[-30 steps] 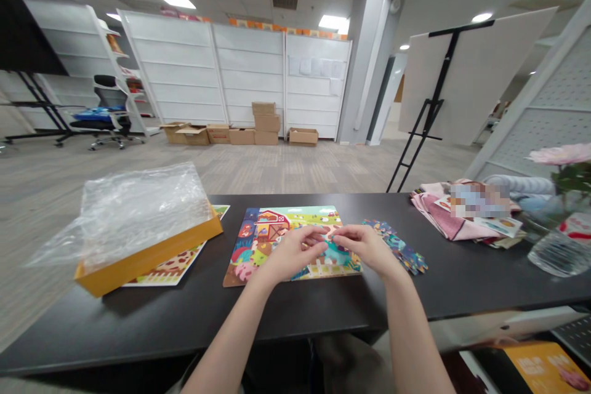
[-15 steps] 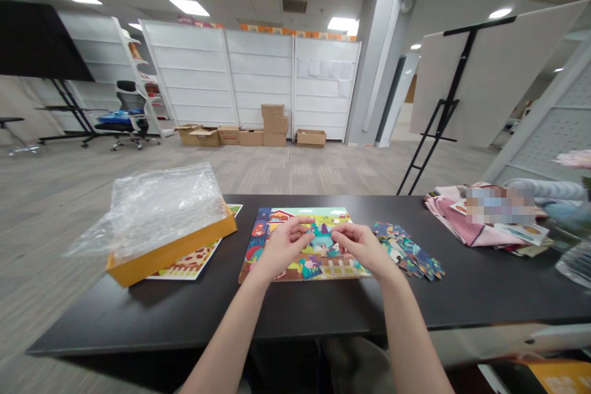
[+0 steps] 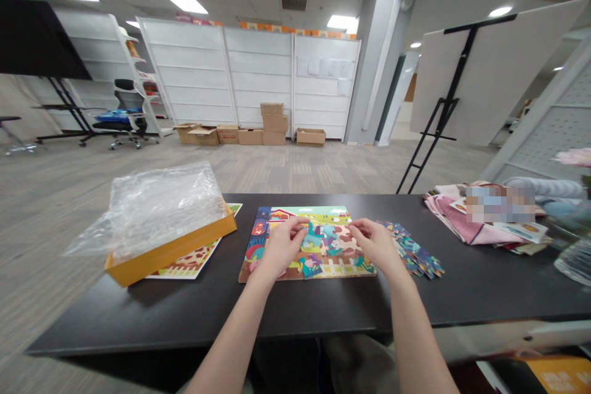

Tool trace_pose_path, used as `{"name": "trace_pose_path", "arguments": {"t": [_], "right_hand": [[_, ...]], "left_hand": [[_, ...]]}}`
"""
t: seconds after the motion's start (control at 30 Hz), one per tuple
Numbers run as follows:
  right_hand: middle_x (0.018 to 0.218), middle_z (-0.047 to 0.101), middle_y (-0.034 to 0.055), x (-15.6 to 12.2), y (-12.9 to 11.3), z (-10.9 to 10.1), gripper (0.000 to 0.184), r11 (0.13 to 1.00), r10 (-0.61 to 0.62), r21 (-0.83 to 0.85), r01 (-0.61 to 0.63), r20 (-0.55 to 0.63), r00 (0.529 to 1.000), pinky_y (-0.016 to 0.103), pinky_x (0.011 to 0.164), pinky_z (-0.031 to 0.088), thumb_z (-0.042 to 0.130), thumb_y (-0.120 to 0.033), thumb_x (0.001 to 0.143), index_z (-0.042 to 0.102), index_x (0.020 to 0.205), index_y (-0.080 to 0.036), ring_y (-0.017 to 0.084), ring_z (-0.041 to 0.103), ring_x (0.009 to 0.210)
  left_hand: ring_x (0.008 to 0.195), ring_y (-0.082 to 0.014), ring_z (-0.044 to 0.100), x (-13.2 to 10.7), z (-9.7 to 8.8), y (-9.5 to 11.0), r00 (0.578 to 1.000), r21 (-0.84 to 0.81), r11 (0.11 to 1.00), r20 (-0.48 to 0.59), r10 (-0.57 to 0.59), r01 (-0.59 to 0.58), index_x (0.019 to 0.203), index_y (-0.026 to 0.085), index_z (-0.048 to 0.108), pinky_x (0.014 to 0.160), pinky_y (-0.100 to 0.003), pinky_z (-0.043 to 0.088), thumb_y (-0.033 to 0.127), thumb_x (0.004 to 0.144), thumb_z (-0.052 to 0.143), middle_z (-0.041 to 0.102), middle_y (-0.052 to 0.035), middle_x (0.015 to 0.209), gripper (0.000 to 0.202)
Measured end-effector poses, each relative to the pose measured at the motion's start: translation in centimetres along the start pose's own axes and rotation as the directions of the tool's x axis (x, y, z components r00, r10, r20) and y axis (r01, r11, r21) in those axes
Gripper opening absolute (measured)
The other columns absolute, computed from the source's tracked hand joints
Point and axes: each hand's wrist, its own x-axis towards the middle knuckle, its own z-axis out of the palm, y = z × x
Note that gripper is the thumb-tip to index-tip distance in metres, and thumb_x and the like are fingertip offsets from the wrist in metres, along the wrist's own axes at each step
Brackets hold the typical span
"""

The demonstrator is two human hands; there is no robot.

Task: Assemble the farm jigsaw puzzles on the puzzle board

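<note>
A brightly coloured jigsaw puzzle [image 3: 341, 266] with a farm scene lies flat on the black table. My left hand [image 3: 285, 247] is over its left half, thumb and forefinger closed together beside a teal patch of pieces [image 3: 314, 240]. Whether those fingertips hold a piece is too small to tell. Over the puzzle's right edge is my right hand [image 3: 377, 247], its fingers bent and slightly apart near the brown-spotted cow picture, with nothing visible between them. A heap of loose puzzle pieces [image 3: 418, 255] lies just right of that hand, partly hidden by it.
At the left, an orange box [image 3: 173, 252] with clear plastic wrap [image 3: 166, 206] rests on a printed farm picture [image 3: 203, 263]. Folded pink cloths [image 3: 455, 218] and a clear vase [image 3: 575, 265] stand at the right. The table's front edge [image 3: 323, 333] runs below my forearms.
My hands have moved apart: the left slightly left, the right to the right. More of the puzzle's middle, with its teal and cow-patterned parts, shows between them.
</note>
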Motion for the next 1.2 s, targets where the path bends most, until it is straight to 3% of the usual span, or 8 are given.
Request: {"name": "trace_pose_path", "arguments": {"t": [0.17, 0.37, 0.53, 1.2], "right_hand": [[0.085, 0.077, 0.0089, -0.1, 0.6, 0.4, 0.023, 1.000, 0.012, -0.001, -0.012, 0.100, 0.995, 0.027, 0.050, 0.054, 0.058, -0.042, 0.084, 0.066, 0.088, -0.021, 0.025, 0.076, 0.082], [0.083, 0.077, 0.0080, -0.1, 0.6, 0.5, 0.020, 0.992, -0.019, -0.122, 0.033, 0.115, 0.993, 0.032, 0.063, 0.057, 0.060, -0.039, 0.084, 0.068, 0.085, -0.020, 0.024, 0.074, 0.074], [0.080, 0.076, 0.0069, -0.3, 0.0, 0.8, 0.019, 0.976, -0.046, -0.202, 0.077, 0.156, 0.987, 0.033, 0.066, 0.057, 0.060, -0.038, 0.084, 0.068, 0.081, -0.021, 0.023, 0.072, 0.071], [0.082, 0.076, 0.0064, -0.5, -0.3, 1.1, 0.018, 0.961, -0.037, -0.259, 0.093, 0.212, 0.977, 0.029, 0.065, 0.054, 0.058, -0.034, 0.084, 0.068, 0.082, -0.020, 0.021, 0.072, 0.069]], "left_hand": [[0.082, -0.0205, 0.072, 0.1, 0.2, -0.1, 0.999, 0.063, 0.998, 0.030, -0.022, 0.020, 0.102, 0.019, 0.073, 0.077, -0.032, 0.058, 0.021, 0.084, 0.060, 0.076, -0.0076, 0.092, 0.023], [0.087, -0.0219, 0.073, 0.3, -0.8, -0.3, 0.997, 0.089, 0.994, 0.020, -0.070, 0.068, 0.094, 0.017, 0.073, 0.081, -0.033, 0.058, 0.019, 0.082, 0.061, 0.077, -0.0092, 0.095, 0.017], [0.071, -0.0197, 0.071, 0.0, 0.2, -0.4, 0.994, 0.192, 0.980, 0.081, -0.069, 0.053, 0.091, 0.018, 0.074, 0.070, -0.031, 0.055, 0.025, 0.082, 0.062, 0.077, -0.0055, 0.086, 0.016], [0.078, -0.0211, 0.070, -0.3, 1.6, 0.9, 0.994, 0.468, 0.883, 0.081, -0.073, 0.027, 0.092, 0.022, 0.071, 0.075, -0.032, 0.050, 0.023, 0.083, 0.063, 0.076, -0.0048, 0.098, 0.013]]}}
